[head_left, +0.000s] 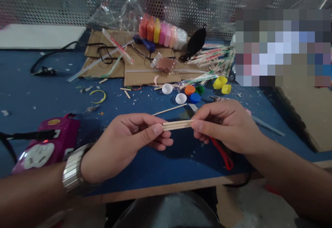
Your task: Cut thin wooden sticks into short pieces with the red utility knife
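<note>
Three short pale wooden sticks [177, 125] lie side by side in the air above the blue table, held between my two hands. My left hand [135, 131], with a metal watch at its wrist, pinches their left ends between thumb and fingers. Their right ends are pinched by my right hand [220, 124]. Behind them a longer single stick [171, 109] rests on the table. Below my right hand a tool's red handle [225, 155] sticks out, its other end covered by the hand.
Bottle caps, including an orange cap [190, 89], sit beyond my hands. Behind are cardboard sheets [145, 77], wrapped sticks [212, 57], colored clay packs [162, 32] and a blue glue gun [145, 43]. A purple power strip [49, 141] stands left; a cardboard piece [303, 110] lies right.
</note>
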